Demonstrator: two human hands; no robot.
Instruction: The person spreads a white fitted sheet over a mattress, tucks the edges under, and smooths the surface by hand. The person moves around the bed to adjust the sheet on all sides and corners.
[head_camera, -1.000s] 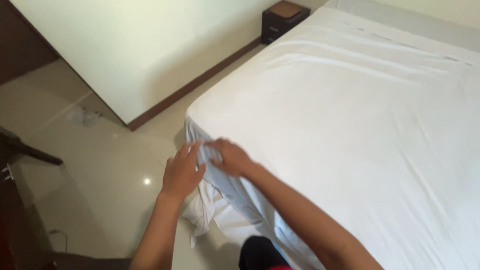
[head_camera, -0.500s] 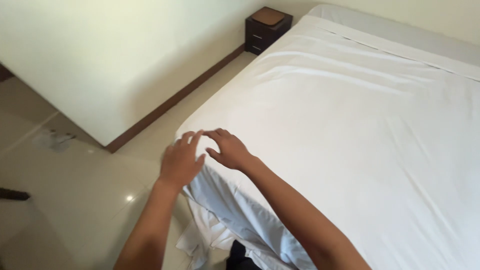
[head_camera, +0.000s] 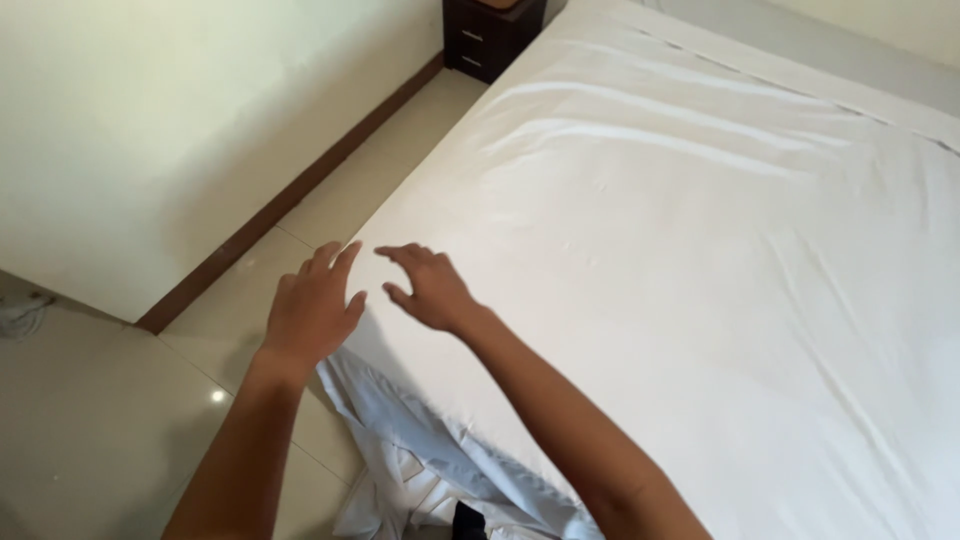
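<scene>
The white sheet (head_camera: 700, 260) covers the bed and fills the right and centre of the frame, drawn mostly flat, with a few long creases running across its upper part and faint wrinkles lower right. Its near corner sits just left of centre, and below it the loose edge of the sheet hangs down over the side of the bed in crumpled folds toward the lower middle of the frame.

The right hand (head_camera: 428, 290) lies over that corner, palm down, its fingers (head_camera: 400, 253) spread apart and slightly curled, closed on nothing; whether the fingertips actually touch the cloth cannot be told. The left hand (head_camera: 312, 305) hovers just beside it, off the edge of the bed and above the floor, palm down with the fingers (head_camera: 340, 262) stretched out and apart, holding nothing. The two hands are near each other but not touching. Both forearms rise from the bottom edge of the frame.

Below the hands, a small dark thing (head_camera: 468, 520) shows at the bottom edge among the hanging folds; what it is cannot be told.

The floor (head_camera: 90, 410) is pale glossy tile in the lower left, with a small bright glint of light on it. A cream wall (head_camera: 180, 110) with a dark brown skirting board fills the upper left. A dark wooden bedside cabinet (head_camera: 492, 35) with drawers stands at the top centre, just beside the head of the bed.
</scene>
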